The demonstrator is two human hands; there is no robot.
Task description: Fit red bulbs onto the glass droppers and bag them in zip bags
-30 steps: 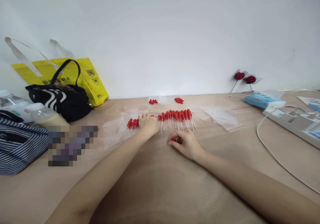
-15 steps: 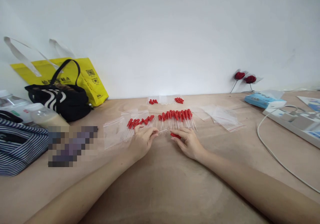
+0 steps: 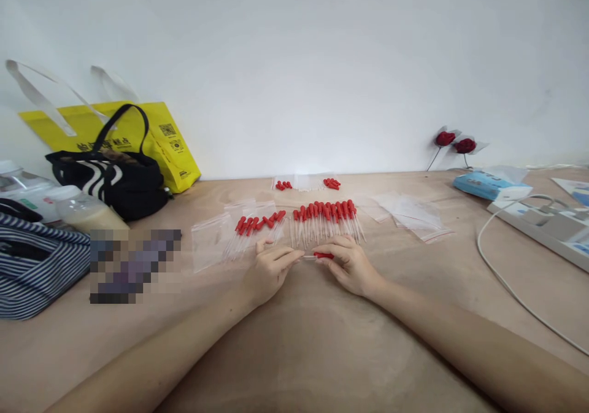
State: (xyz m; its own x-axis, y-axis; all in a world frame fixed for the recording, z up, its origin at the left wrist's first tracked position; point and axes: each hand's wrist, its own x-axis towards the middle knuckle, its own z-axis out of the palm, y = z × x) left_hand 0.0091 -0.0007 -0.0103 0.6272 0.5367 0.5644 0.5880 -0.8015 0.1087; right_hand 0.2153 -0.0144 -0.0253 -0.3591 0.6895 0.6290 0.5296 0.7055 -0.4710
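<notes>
Closed in a pinch, my left hand [image 3: 275,267] holds a thin clear dropper tube [image 3: 309,257] lying level above the table. My right hand [image 3: 350,266] pinches a red rubber dropper bulb [image 3: 324,255], whose open end meets the tube's right end. How deep the tube sits in the bulb I cannot tell. Just beyond my hands lies a row of droppers with red bulbs [image 3: 327,212], tips toward me. More red-bulbed droppers [image 3: 252,224] rest on clear zip bags left of the row.
Flat zip bags [image 3: 409,213] lie right of the row. At the wall, another bag holds loose red bulbs [image 3: 331,183]. Bags and a bottle [image 3: 87,210] crowd the left; a tissue pack [image 3: 490,186], power strip [image 3: 543,223] and white cable [image 3: 488,266] occupy the right.
My left hand has taken a tube from the near end of the row and brought it right and toward me, against the bulb. My right hand keeps its pinch on the bulb.
</notes>
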